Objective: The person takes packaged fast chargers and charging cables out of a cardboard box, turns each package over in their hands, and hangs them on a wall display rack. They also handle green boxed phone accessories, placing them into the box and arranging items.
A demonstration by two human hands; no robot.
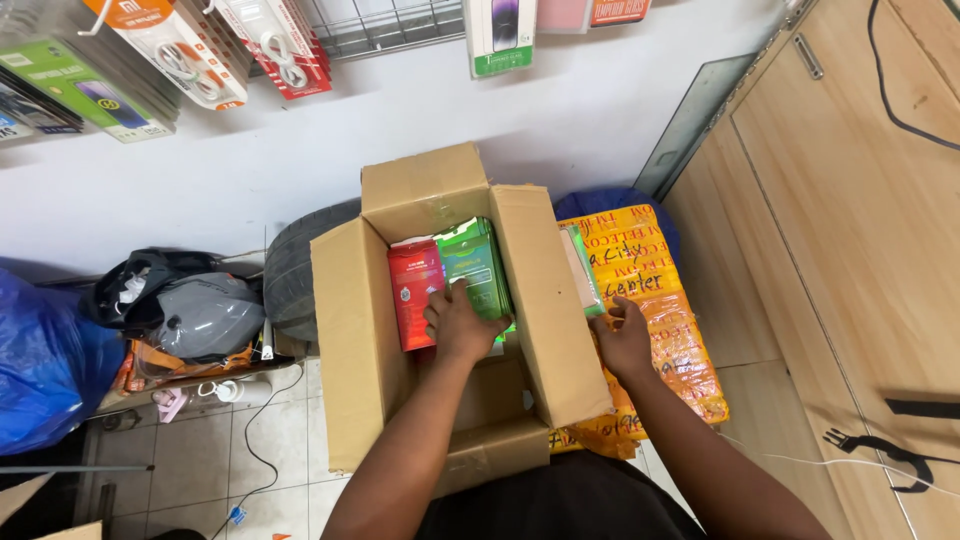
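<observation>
An open cardboard box (350,330) stands on the floor in front of me with its flaps spread. Inside it lie a red flat package (412,285) and a stack of green flat packages (475,260). My left hand (458,322) reaches into the box and rests on the lower edge of the green stack. My right hand (622,338) is outside the box's right flap, holding the lower end of another green flat package (583,265) that is tucked between the flap and an orange parcel.
An orange taped parcel (655,300) lies right of the box. Behind the box sits a black tyre (292,265). At left are a grey bag (205,315) and a blue plastic bag (45,360). Wooden cabinet doors (850,220) fill the right side. Packaged goods hang on the wall above.
</observation>
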